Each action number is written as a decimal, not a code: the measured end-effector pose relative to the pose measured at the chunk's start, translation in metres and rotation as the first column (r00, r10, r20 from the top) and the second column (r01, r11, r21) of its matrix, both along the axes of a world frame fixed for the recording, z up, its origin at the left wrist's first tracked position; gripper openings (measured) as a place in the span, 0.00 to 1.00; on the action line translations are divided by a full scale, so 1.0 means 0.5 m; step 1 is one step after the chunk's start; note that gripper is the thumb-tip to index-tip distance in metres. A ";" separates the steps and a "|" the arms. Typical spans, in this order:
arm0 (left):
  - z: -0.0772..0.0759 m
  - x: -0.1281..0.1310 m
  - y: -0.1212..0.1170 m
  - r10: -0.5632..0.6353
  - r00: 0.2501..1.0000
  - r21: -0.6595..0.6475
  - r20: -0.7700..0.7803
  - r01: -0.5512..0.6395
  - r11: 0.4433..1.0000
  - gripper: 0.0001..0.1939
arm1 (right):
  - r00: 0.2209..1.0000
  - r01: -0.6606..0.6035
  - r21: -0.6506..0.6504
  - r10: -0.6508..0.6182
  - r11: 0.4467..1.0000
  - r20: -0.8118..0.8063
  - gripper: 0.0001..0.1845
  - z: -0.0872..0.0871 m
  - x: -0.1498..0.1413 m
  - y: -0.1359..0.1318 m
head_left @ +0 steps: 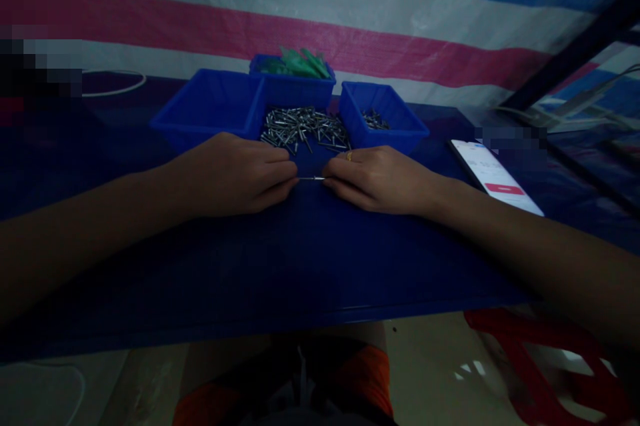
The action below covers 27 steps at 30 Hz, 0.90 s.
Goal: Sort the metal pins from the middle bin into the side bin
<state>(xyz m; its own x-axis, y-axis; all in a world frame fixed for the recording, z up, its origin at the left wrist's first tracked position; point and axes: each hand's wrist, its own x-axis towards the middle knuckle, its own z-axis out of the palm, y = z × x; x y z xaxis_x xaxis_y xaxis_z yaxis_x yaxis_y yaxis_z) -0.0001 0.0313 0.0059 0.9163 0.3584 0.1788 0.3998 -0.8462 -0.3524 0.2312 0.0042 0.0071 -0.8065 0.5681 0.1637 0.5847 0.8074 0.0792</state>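
A thin silvery blind rivet (313,178) is stretched level between my two hands, just above the blue table. At its left end, the thumb and fingers of my left hand (245,174) are pinched together. My right hand (383,176), with a gold ring on one finger, pinches the opposite end, which has the thicker part. Right behind the hands lies a loose heap of similar rivets (305,126) on the table. More rivets (375,121) rest in the blue bin (417,131) at the right. The fingertips hide both ends of the held rivet.
Another blue bin (200,126) stands left of the heap. Behind it, a blue bin (295,87) holds green plastic bags (305,65). A lit phone (495,176) lies beyond my right forearm. The table's front edge (300,321) is near my lap; a red stool (530,373) stands lower right.
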 end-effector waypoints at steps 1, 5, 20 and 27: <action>0.000 0.000 0.000 0.005 1.000 -0.005 -0.001 -0.005 1.000 0.15 | 1.000 -0.001 0.001 0.001 1.000 0.001 0.13 0.000 0.000 0.000; 0.000 -0.001 0.000 0.017 1.000 -0.015 -0.005 -0.017 1.000 0.15 | 1.000 -0.009 0.004 0.009 1.000 0.003 0.12 -0.002 0.000 0.002; 0.001 -0.001 0.000 0.012 1.000 0.023 -0.022 -0.012 1.000 0.15 | 1.000 -0.020 -0.001 0.020 1.000 0.002 0.12 -0.001 0.002 0.001; -0.001 -0.001 0.000 0.022 1.000 0.015 -0.020 -0.022 1.000 0.15 | 1.000 -0.014 -0.008 0.014 1.000 0.013 0.12 -0.001 0.002 0.001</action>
